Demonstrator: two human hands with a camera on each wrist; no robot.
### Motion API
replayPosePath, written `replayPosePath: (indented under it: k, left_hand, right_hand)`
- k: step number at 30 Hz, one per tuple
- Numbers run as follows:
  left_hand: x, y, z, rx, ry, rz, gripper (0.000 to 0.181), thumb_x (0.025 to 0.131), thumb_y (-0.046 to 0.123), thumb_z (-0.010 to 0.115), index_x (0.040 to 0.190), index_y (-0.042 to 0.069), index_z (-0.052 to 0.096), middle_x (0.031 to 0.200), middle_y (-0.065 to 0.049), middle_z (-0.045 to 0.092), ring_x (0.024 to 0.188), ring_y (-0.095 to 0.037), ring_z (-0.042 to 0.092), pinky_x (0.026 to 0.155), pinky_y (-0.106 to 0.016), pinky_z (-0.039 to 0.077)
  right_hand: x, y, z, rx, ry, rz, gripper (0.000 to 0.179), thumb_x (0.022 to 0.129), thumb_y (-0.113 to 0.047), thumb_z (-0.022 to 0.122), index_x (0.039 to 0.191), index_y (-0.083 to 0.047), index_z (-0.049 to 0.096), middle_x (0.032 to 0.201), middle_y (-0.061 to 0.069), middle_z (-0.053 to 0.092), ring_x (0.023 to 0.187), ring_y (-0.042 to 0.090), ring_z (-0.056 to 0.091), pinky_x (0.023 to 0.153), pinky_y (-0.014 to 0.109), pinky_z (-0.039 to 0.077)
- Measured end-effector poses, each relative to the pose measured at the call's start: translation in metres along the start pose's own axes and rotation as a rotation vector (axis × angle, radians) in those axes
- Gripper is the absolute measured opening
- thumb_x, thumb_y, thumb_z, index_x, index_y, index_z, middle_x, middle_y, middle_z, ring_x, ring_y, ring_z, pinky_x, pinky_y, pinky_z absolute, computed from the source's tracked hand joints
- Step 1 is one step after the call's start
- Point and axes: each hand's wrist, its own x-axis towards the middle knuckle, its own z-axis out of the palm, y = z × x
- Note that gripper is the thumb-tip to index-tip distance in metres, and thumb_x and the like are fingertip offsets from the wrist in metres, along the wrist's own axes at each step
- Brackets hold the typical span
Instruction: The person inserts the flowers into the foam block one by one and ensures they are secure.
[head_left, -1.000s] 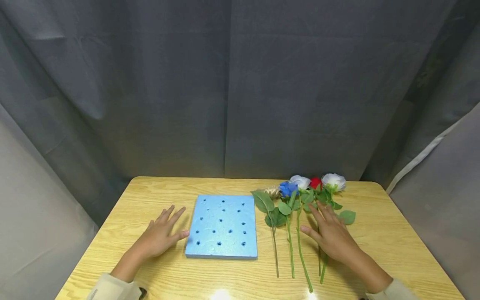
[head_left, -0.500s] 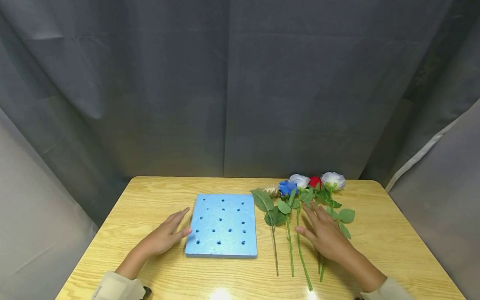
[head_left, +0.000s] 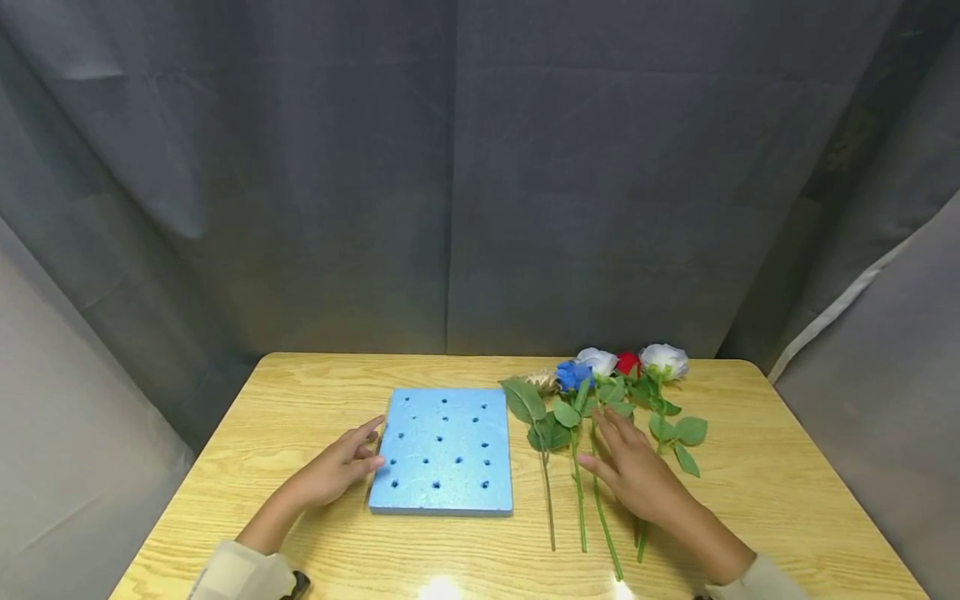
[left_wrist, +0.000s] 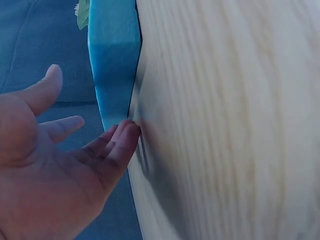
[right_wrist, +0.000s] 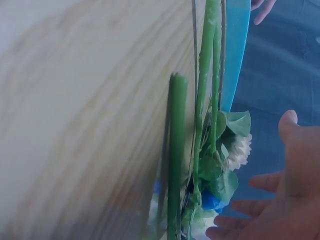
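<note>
A light blue foam block (head_left: 448,450) with rows of small holes lies on the table. My left hand (head_left: 330,473) is at its left side, with thumb and index finger at the block's edge and the other fingers loosely bent. The left wrist view shows these fingertips right by the foam's side (left_wrist: 116,55). Over the artificial flowers hovers my right hand (head_left: 643,477), fingers extended and holding nothing. Beneath and around it lie a blue flower (head_left: 573,376), a white rose (head_left: 598,362), a red flower (head_left: 628,364), another white rose (head_left: 664,360) and a beige flower (head_left: 542,382).
All the flowers lie side by side on the wooden table (head_left: 780,492), heads toward its far edge and green stems (head_left: 581,500) toward the person. Grey curtains (head_left: 450,183) hang behind the table and along both sides.
My right hand has shifted left over the stems, its fingers drawing closer together. My left hand has edged right toward the foam block, its lower fingers bending in. Block and flowers stay put.
</note>
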Motion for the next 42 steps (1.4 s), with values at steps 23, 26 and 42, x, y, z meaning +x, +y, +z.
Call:
replayPosePath:
  k: [23, 26, 42]
  left_hand:
    - [0.012, -0.006, 0.013, -0.143, 0.014, -0.041, 0.071, 0.100, 0.010, 0.068, 0.163, 0.012, 0.033, 0.151, -0.022, 0.040, 0.115, -0.027, 0.054, 0.092, -0.041, 0.047]
    - [0.012, -0.005, 0.014, -0.150, 0.030, -0.066, 0.071, 0.099, 0.011, 0.069, 0.162, 0.014, 0.036, 0.151, -0.020, 0.041, 0.114, -0.025, 0.054, 0.092, -0.040, 0.047]
    - [0.011, -0.003, 0.013, -0.108, 0.032, -0.069, 0.069, 0.099, 0.013, 0.070, 0.161, 0.015, 0.038, 0.145, -0.017, 0.045, 0.116, -0.025, 0.055, 0.093, -0.042, 0.047]
  right_hand:
    - [0.002, -0.023, 0.017, 0.212, -0.084, 0.077, 0.082, 0.104, -0.055, 0.054, 0.163, -0.007, 0.026, 0.163, 0.028, 0.028, 0.145, 0.055, 0.032, 0.106, 0.073, 0.034]
    - [0.003, -0.027, 0.019, 0.255, -0.098, 0.097, 0.083, 0.103, -0.056, 0.055, 0.163, -0.007, 0.027, 0.163, 0.028, 0.029, 0.144, 0.055, 0.034, 0.107, 0.072, 0.035]
    - [0.004, -0.039, 0.029, 0.356, -0.057, 0.131, 0.079, 0.100, -0.049, 0.065, 0.157, -0.001, 0.038, 0.155, 0.024, 0.043, 0.131, 0.045, 0.054, 0.099, 0.058, 0.050]
